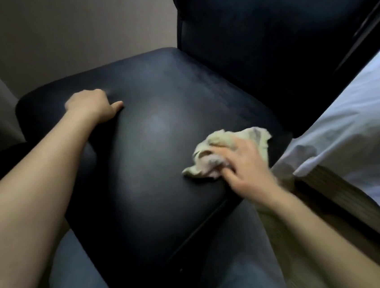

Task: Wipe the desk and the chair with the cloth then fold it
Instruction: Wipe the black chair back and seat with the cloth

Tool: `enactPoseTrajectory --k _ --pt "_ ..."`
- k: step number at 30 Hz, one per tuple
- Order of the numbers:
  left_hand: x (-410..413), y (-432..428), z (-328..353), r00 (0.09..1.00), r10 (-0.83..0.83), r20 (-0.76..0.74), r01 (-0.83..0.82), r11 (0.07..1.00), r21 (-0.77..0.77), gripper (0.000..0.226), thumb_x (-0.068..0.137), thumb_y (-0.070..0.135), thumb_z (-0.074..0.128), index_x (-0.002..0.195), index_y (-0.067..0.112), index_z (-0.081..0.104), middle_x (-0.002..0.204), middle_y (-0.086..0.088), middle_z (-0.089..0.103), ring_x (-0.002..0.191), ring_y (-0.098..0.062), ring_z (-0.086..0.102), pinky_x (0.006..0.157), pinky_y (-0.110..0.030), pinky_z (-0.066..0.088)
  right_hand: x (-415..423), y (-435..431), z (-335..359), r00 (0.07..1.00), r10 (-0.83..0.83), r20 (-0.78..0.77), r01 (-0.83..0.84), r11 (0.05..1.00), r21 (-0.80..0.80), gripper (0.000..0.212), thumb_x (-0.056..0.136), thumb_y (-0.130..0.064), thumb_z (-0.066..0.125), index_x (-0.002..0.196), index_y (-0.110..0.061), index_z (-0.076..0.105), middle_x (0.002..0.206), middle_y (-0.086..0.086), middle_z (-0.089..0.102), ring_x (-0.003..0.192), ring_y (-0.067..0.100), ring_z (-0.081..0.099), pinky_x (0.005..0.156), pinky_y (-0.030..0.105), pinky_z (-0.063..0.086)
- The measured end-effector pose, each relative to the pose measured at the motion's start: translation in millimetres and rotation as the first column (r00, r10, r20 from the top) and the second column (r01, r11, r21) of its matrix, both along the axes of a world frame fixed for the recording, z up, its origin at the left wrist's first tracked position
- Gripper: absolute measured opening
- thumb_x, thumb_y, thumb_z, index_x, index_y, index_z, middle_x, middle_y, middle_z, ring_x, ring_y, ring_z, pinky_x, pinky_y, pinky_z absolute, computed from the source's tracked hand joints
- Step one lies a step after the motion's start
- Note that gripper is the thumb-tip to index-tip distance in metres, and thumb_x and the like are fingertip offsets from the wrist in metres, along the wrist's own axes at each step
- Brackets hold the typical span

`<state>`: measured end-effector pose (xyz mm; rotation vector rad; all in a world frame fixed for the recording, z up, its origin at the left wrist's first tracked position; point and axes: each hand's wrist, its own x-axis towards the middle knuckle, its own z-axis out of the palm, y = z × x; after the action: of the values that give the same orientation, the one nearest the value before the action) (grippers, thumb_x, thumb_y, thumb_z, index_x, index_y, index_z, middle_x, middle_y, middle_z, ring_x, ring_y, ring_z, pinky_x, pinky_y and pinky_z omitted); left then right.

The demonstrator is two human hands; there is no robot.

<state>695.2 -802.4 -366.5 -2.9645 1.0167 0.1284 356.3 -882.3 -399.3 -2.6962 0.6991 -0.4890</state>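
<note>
The cloth [216, 138] lies on the seat [158, 123] of the dark chair [279, 40]. It is by the seat's edge on the bed side, close to the corner where the back rises. The right hand [244, 161] sits on top of it. The fingers are bent and bunch some of it up, and the thumb is tucked in at the side.

The left hand [88, 104] rests on the seat too, over near the far left corner, well apart from the cloth. It holds nothing. The thumb sticks out flat, but I cannot tell if the fingers are curled under or only bent away from me.

The cloth is pale, thin and all crumpled. I think it is very light and floppy, so it should slide easily on the smooth seat. It will also roll up into a ball if you push it from one spot. A flat hand on its middle should work best for wiping. For folding, take two corners and shake it out first.

A bed [358, 126] with a white sheet is just beside the chair on the right, so there is little room on that side. The person's legs [93, 283] are close to the near corner of the seat. A plain wall [78, 26] is behind. I see no desk from here.
</note>
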Motion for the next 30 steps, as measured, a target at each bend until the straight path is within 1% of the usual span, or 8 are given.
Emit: enactPoseTrajectory --k 3,6,10,14,18,21,25,30 --pt "3 0 0 1.000 -0.015 -0.010 0.014 1.000 -0.013 0.064 0.088 0.064 0.041 0.121 0.012 0.056 0.121 -0.017 0.058 0.112 -0.037 0.053 0.087 -0.042 0.045 8 75 -12 0.975 0.220 0.031 -0.216 0.972 -0.092 0.048 0.079 -0.031 0.049 0.126 -0.027 0.057 0.139 0.016 0.045 0.128 0.036 0.040 0.115 0.042 0.017" --pt "3 0 -1 0.999 -0.016 -0.029 0.015 0.999 -0.038 0.064 0.088 0.065 0.039 0.129 0.017 0.050 0.128 -0.017 0.055 0.118 -0.038 0.050 0.091 -0.044 0.043 6 65 -15 0.935 0.352 -0.053 -0.356 0.923 -0.145 0.047 0.086 -0.033 0.048 0.132 -0.028 0.049 0.143 0.017 0.042 0.130 0.037 0.041 0.110 0.048 0.027" --pt "2 3 0 0.998 -0.020 -0.062 0.016 0.998 -0.061 0.065 0.088 0.065 0.038 0.136 0.021 0.043 0.134 -0.017 0.049 0.122 -0.040 0.046 0.095 -0.046 0.041 -7 -27 -7 0.997 0.010 -0.080 -0.013 0.999 -0.045 0.054 0.081 -0.030 0.039 0.134 -0.027 0.051 0.144 0.011 0.042 0.133 0.032 0.035 0.111 0.054 0.023" --pt "3 9 -4 0.995 -0.022 -0.093 0.016 0.998 -0.068 0.066 0.087 0.067 0.036 0.137 0.024 0.041 0.139 -0.018 0.045 0.124 -0.041 0.043 0.099 -0.048 0.039 -31 -79 6 0.920 -0.366 -0.141 0.376 0.925 0.054 0.055 0.086 -0.031 0.036 0.141 -0.029 0.039 0.148 0.013 0.027 0.137 0.031 0.020 0.113 0.039 0.010" --pt "4 10 -5 0.995 -0.030 -0.093 0.023 0.997 -0.070 0.066 0.088 0.067 0.036 0.137 0.023 0.041 0.139 -0.018 0.045 0.124 -0.042 0.043 0.099 -0.047 0.038 -22 -39 2 0.914 -0.386 -0.126 0.396 0.916 0.066 0.058 0.083 -0.039 0.033 0.139 -0.029 0.041 0.153 0.012 0.017 0.138 0.031 0.014 0.114 0.039 0.007" --pt "5 9 -5 0.995 -0.029 -0.097 0.023 0.997 -0.069 0.066 0.087 0.067 0.036 0.138 0.024 0.040 0.139 -0.019 0.044 0.124 -0.042 0.043 0.099 -0.048 0.038 -27 20 -23 0.913 -0.380 0.145 0.367 0.923 0.113 0.052 0.083 -0.041 0.033 0.134 -0.035 0.045 0.152 0.012 0.018 0.139 0.025 0.012 0.114 0.031 0.003" --pt "4 9 -4 0.996 -0.033 -0.082 0.028 0.998 -0.064 0.065 0.088 0.067 0.035 0.137 0.024 0.040 0.138 -0.019 0.044 0.124 -0.043 0.043 0.098 -0.049 0.038 -14 96 -44 0.697 -0.622 0.357 0.375 0.741 0.558 0.046 0.082 -0.028 0.042 0.121 -0.051 0.033 0.140 0.001 0.010 0.140 0.015 0.010 0.104 0.001 0.003" --pt "-1 11 -4 0.997 -0.029 -0.075 0.026 0.998 -0.049 0.064 0.089 0.066 0.033 0.137 0.025 0.039 0.137 -0.020 0.044 0.123 -0.042 0.043 0.097 -0.048 0.039 10 147 -49 0.690 -0.573 0.442 0.325 0.791 0.518 0.053 0.077 -0.046 0.039 0.123 -0.070 0.027 0.150 0.007 0.004 0.143 0.016 0.008 0.118 0.032 0.011"
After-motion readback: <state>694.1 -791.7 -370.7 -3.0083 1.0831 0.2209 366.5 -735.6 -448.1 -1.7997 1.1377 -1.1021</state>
